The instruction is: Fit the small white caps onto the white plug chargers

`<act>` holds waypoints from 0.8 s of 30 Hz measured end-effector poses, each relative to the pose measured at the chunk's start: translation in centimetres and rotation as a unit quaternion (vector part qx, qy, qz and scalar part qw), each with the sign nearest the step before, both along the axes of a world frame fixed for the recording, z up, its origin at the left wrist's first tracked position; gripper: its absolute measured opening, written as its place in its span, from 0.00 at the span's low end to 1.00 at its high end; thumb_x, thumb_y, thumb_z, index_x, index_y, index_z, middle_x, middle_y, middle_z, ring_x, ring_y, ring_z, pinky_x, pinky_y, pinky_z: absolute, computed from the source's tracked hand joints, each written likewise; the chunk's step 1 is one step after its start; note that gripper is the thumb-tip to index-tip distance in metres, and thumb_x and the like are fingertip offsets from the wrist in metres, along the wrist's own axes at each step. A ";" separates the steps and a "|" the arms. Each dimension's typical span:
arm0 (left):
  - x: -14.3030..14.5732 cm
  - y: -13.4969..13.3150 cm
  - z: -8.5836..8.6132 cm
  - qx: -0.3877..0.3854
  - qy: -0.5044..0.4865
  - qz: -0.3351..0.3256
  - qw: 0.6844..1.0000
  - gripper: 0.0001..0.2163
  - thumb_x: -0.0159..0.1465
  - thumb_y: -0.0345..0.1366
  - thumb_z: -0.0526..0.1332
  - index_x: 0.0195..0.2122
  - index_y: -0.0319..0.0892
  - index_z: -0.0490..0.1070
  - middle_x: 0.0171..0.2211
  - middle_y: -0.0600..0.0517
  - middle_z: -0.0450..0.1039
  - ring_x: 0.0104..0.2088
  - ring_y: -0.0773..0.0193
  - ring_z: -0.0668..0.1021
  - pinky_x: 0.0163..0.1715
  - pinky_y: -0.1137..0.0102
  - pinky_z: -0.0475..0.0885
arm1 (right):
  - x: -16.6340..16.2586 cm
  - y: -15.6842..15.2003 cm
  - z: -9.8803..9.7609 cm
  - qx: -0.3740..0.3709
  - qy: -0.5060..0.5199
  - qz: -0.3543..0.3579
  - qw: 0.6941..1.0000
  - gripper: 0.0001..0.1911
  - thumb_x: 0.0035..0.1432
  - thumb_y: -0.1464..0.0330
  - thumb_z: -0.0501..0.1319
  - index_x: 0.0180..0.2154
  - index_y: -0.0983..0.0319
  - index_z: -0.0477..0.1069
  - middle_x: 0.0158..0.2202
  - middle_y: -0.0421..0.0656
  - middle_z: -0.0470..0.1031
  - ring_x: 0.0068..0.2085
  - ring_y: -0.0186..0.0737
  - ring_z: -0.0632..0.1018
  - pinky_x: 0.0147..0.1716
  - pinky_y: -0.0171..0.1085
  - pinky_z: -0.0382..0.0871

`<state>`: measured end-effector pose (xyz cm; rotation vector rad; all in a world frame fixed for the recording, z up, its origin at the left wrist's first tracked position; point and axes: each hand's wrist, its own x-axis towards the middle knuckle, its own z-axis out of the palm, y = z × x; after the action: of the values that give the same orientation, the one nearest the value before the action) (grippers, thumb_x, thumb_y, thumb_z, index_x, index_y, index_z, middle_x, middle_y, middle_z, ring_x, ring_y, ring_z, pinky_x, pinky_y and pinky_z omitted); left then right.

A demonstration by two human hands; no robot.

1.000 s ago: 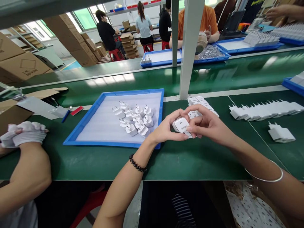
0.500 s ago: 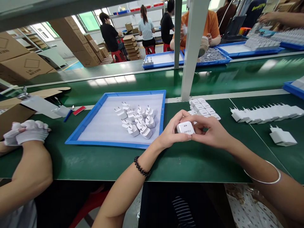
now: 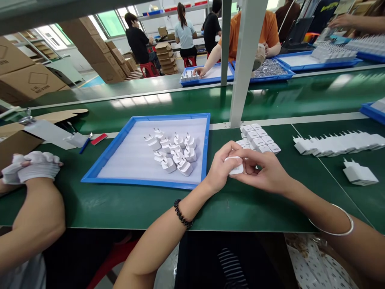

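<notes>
Between my two hands, just above the green bench, is a white plug charger (image 3: 236, 170). My left hand (image 3: 221, 165) grips it, the thumb lying across its face. My right hand (image 3: 264, 168) closes on its other side, and the fingers hide much of it. Behind my hands a block of white chargers (image 3: 257, 137) stands in rows. Left of my left hand, several white chargers (image 3: 176, 150) with pins showing lie in a blue-rimmed tray (image 3: 144, 183).
On the right are a row of chargers (image 3: 339, 143) and a single charger (image 3: 360, 173). A metal post (image 3: 237, 100) rises behind my hands. At left rest a co-worker's gloved hands (image 3: 36, 166), a blue pen-like tool (image 3: 86, 143) and a red piece (image 3: 99, 139). Other people sit across the conveyor.
My left thumb has moved from the charger's lower edge onto its face, and the charger has turned. Across the conveyor, a co-worker's hand has reached to the chargers in a tray.
</notes>
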<state>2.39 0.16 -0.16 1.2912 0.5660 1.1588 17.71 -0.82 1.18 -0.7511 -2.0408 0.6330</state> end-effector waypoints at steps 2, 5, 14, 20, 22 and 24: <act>0.2 0.0 -0.2 -0.005 0.008 0.036 0.999 0.11 0.62 0.43 0.55 0.29 0.41 0.64 0.21 0.55 0.67 0.22 0.68 0.70 0.26 0.71 0.63 | -0.1 0.0 -0.3 0.004 -0.002 -0.006 1.000 0.11 0.54 0.73 0.65 0.41 0.60 0.71 0.17 0.29 0.55 0.18 0.27 0.59 0.20 0.30 0.55; 0.2 0.3 -0.2 -0.016 0.022 0.044 0.999 0.15 0.65 0.42 0.50 0.25 0.41 0.64 0.20 0.54 0.66 0.23 0.68 0.69 0.28 0.69 0.64 | -0.3 0.0 -0.5 -0.018 -0.003 -0.011 1.000 0.12 0.53 0.74 0.66 0.41 0.59 0.72 0.16 0.28 0.55 0.18 0.27 0.59 0.21 0.31 0.55; -1.8 0.8 1.9 -0.049 0.020 -0.156 0.986 0.18 0.54 0.39 0.66 0.44 0.42 0.66 0.34 0.52 0.74 0.34 0.63 0.75 0.33 0.70 0.65 | 0.5 0.5 0.6 -0.198 0.075 0.022 0.977 0.15 0.50 0.66 0.72 0.39 0.58 0.72 0.17 0.31 0.62 0.17 0.27 0.60 0.19 0.32 0.52; -1.7 0.5 2.1 -0.046 0.032 -0.137 0.989 0.14 0.58 0.43 0.60 0.43 0.41 0.65 0.31 0.52 0.74 0.33 0.60 0.75 0.33 0.68 0.65 | 0.6 0.5 0.8 -0.150 0.066 0.026 0.986 0.13 0.51 0.68 0.72 0.39 0.58 0.74 0.19 0.32 0.63 0.18 0.27 0.61 0.18 0.31 0.53; -1.5 0.3 2.1 -0.043 0.027 -0.136 0.989 0.13 0.60 0.43 0.59 0.42 0.41 0.65 0.31 0.52 0.74 0.33 0.60 0.76 0.33 0.68 0.65 | 0.6 0.4 0.9 -0.136 0.062 0.025 0.988 0.13 0.51 0.69 0.71 0.39 0.58 0.74 0.19 0.32 0.63 0.18 0.27 0.61 0.18 0.31 0.54; -1.4 0.2 2.2 -0.038 0.022 -0.131 0.990 0.13 0.60 0.42 0.58 0.42 0.41 0.65 0.31 0.52 0.73 0.34 0.60 0.76 0.34 0.68 0.66 | 0.5 0.3 0.8 -0.121 0.058 0.020 0.991 0.14 0.51 0.70 0.71 0.40 0.58 0.73 0.20 0.32 0.64 0.18 0.27 0.61 0.17 0.31 0.55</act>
<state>0.97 0.41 2.00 1.2851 0.4530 0.8865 18.21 -0.49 1.99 -0.7950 -1.8977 0.9371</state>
